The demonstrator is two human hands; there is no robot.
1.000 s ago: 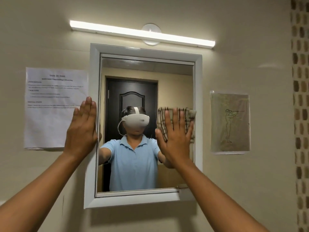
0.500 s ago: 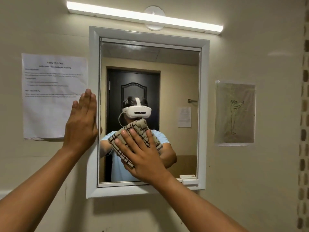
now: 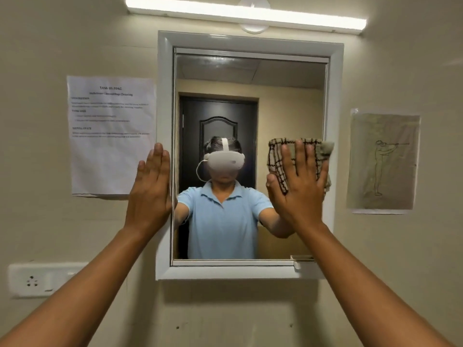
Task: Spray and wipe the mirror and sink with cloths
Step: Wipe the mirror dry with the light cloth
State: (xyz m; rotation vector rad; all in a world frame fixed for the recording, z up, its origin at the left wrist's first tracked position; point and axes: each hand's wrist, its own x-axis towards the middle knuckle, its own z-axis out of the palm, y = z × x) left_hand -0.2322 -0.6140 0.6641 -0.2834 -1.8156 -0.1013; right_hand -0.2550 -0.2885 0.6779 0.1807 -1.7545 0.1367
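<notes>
A white-framed mirror (image 3: 250, 71) is mounted on a beige wall (image 3: 400, 271), below a lit strip light (image 3: 245, 15). The right hand (image 3: 299, 186) is laid flat with its fingers (image 3: 299, 156) spread, pressing a beige cloth (image 3: 275, 159) with a dark check pattern against the glass at the mirror's right edge, about halfway up. A corner of the cloth reaches onto the right side of the frame. The left hand (image 3: 151, 189) is held flat and open, fingers together and pointing up, against the left side of the mirror's frame; nothing is held in it. Both forearms are extended upward from the lower corners of the view.

A printed sheet (image 3: 110, 156) is fixed to the wall just left of the mirror, and 1 sheet with a line drawing of a standing figure (image 3: 383, 161) is fixed to the right, a little apart from the frame. A white socket plate (image 3: 37, 279) is set in the wall near the lower left. A small white ledge (image 3: 304, 265) sits at the mirror's bottom right corner. The sink is not in view.
</notes>
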